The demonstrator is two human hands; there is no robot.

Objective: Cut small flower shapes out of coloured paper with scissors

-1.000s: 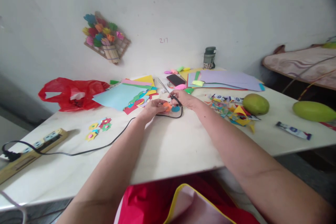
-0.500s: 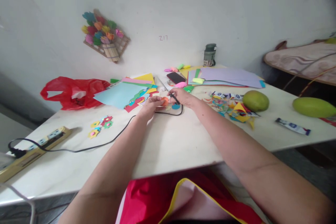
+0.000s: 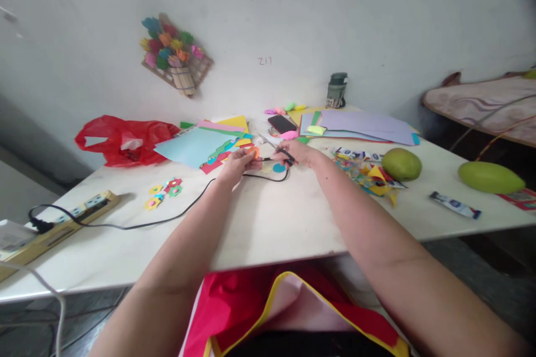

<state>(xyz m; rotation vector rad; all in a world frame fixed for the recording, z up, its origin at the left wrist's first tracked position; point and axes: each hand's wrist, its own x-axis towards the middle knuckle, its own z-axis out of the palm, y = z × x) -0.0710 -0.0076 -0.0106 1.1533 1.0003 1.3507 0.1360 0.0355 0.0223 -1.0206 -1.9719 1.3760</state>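
Note:
My left hand (image 3: 240, 165) pinches a small orange paper piece (image 3: 254, 152) above the middle of the white table (image 3: 268, 228). My right hand (image 3: 298, 153) is closed round the black handles of a pair of scissors (image 3: 286, 154), whose blades point up and to the left, close to the orange piece. Below the hands lie a blue paper circle (image 3: 278, 168) and a black cable (image 3: 268, 179). Small paper flowers (image 3: 172, 186) rest to the left of my left hand.
Coloured sheets (image 3: 196, 145) and a red plastic bag (image 3: 125, 142) lie left. Behind are a phone (image 3: 282, 124) and purple paper (image 3: 364, 125). Paper scraps (image 3: 372, 175), green fruits (image 3: 401, 164) and a glue tube (image 3: 455, 204) are right. A power strip (image 3: 62, 228) sits at far left.
My hands have moved apart slightly, and the scissors have shifted to the right, away from the orange piece. The camera view has shifted a little.

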